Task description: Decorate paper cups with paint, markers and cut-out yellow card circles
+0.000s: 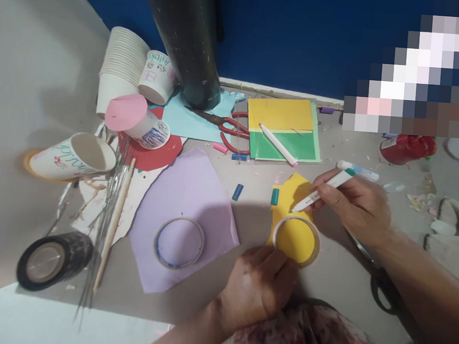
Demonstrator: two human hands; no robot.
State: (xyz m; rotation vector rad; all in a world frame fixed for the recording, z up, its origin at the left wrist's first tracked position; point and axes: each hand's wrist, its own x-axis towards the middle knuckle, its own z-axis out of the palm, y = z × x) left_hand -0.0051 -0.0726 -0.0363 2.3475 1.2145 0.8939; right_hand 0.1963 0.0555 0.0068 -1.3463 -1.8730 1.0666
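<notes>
My right hand (354, 209) grips a white felt-tip marker (320, 193) with a green end. The marker's green tip points down at the upper rim of a pale cardboard ring (277, 229). This ring lies flat on a piece of yellow paper (301, 190), which shows through its middle. My left hand (263, 279) is closed, its curled fingers at the ring's lower left edge; the fingertips are partly hidden. Just above the ring lies a small green marker cap (275, 196). Beyond my right hand rests another white marker (365, 172).
Purple paper (181, 184) with a second ring (155, 245) lies left. Behind are red-handled pliers-like cutters (234, 128), coloured sheets (284, 113) and a dark post (191, 49). Paper cups (122, 54), wires (107, 205), a stick (114, 224) and black tape (42, 261) occupy the left. Black-handled scissors (381, 298) lie right.
</notes>
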